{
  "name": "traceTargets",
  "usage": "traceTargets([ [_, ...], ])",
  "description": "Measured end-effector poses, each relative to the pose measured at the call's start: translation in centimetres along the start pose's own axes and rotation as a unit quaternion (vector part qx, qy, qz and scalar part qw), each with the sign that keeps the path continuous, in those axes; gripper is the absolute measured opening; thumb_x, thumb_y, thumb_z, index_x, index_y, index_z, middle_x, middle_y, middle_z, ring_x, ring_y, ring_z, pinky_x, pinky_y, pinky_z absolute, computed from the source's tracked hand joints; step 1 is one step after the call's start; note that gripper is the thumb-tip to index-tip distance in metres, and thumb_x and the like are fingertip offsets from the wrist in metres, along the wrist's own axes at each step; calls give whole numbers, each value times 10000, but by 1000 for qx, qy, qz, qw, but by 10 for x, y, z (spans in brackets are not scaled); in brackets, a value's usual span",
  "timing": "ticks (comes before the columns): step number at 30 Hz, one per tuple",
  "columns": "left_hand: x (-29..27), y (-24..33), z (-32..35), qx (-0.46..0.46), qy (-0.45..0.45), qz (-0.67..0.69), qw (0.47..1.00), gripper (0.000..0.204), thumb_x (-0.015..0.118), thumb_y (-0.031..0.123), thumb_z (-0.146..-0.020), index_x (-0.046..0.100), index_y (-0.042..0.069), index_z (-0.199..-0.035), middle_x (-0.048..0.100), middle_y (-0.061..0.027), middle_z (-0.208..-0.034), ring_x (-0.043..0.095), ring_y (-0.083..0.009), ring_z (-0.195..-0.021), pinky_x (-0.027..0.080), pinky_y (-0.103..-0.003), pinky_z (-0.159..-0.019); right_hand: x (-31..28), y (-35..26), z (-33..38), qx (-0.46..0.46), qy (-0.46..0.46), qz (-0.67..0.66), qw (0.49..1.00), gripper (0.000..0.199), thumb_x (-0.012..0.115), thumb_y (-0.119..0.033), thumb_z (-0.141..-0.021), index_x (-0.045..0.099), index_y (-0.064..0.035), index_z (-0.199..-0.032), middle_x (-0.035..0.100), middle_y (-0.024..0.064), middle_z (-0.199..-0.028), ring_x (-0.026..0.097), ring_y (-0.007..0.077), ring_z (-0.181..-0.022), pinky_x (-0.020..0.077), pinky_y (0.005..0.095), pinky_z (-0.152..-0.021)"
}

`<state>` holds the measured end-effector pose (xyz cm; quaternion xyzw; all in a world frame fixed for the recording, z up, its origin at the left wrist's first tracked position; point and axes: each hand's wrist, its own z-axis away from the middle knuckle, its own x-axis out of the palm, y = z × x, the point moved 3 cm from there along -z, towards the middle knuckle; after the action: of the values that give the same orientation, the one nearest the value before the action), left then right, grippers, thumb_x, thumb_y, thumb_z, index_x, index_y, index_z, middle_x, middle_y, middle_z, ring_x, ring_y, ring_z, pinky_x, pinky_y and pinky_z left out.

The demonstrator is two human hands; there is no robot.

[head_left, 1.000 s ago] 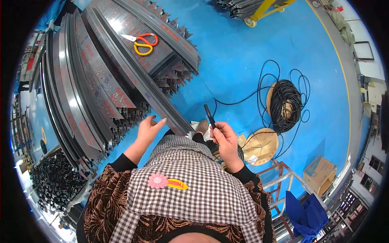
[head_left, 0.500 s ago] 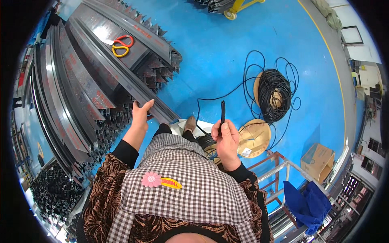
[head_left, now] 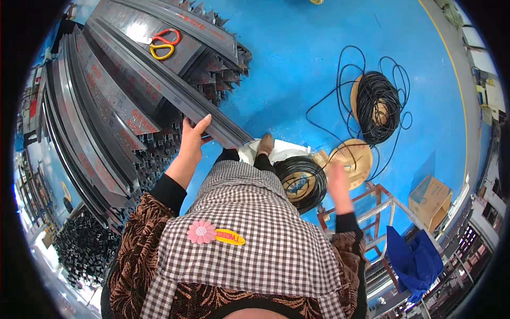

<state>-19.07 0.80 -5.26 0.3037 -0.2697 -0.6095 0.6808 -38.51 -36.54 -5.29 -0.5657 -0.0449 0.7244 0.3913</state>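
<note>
**Q:** What have you got hold of right now?

**Me:** My left hand [head_left: 192, 142] is up on the near end of the long dark metal profile [head_left: 175, 87] lying on top of the stack of profiles [head_left: 95, 122]. Fingers are curled over its edge with the thumb pointing up, so it's a loose steadying grip, not a hard clamp. The rest of the profile runs up and away from that hand toward the red and yellow scissors [head_left: 162, 42], which lie well beyond my reach.

**Q:** And the other hand?

**Me:** My right hand [head_left: 336, 178] is blurry here, so honestly I can't tell if it's closed on anything or just open. It's right beside the black coil [head_left: 300, 181] that sits low between my two hands, with the round brown reel disc [head_left: 355, 157] just past it. The bigger coil of black cord [head_left: 377, 103] lies on the blue floor [head_left: 297, 64], farther out from that hand.

**Q:** So what step is this?

**Me:** I'd say I'm steadying the profile end while going for the cord. Next move probably calls for a firm pinch on the cord's free end, then lining it up with the profile end by my left hand.
</note>
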Motion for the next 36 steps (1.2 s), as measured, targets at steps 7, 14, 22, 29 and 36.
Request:
traceTargets([
  [7,-1,2,-2,-8,-18,-5,1000,590,655,267,-844,318,14,-1258,487,-183,-1136,565,-293,-986,465,-439,-831,101,-118,-5,-17,-164,-292,942,163,522,-200,-903,541,-39,-907,557,72,-647,514,205,-542,398,319,-520],
  [14,-4,4,-2,-5,-21,-33,999,551,636,265,-863,330,20,-1250,493,-186,-1149,568,-303,-1004,463,-453,-865,125,-123,-7,30,-167,-344,923,160,474,-165,-930,534,-23,-886,546,38,-639,513,162,-561,401,292,-548],
  [22,-5,5,-3,-5,-27,-31,999,578,655,259,-849,322,17,-1256,491,-179,-1137,565,-286,-993,467,-426,-837,129,-128,-5,-4,-132,-329,935,153,480,-175,-926,523,-31,-897,563,65,-651,536,213,-574,410,329,-549],
  [29,-3,7,-1,-6,-33,-18,999,608,678,254,-829,316,15,-1255,485,-174,-1129,560,-275,-988,475,-407,-820,127,-130,-6,-31,-111,-264,958,155,484,-184,-921,518,-34,-910,578,85,-659,549,267,-580,415,363,-551],
  [36,-5,4,-3,-5,-36,-10,999,607,681,247,-828,313,12,-1250,478,-178,-1129,559,-279,-986,479,-407,-820,131,-128,-4,-26,-111,-268,957,155,479,-184,-920,520,-34,-912,577,82,-640,545,269,-565,413,365,-543],
])
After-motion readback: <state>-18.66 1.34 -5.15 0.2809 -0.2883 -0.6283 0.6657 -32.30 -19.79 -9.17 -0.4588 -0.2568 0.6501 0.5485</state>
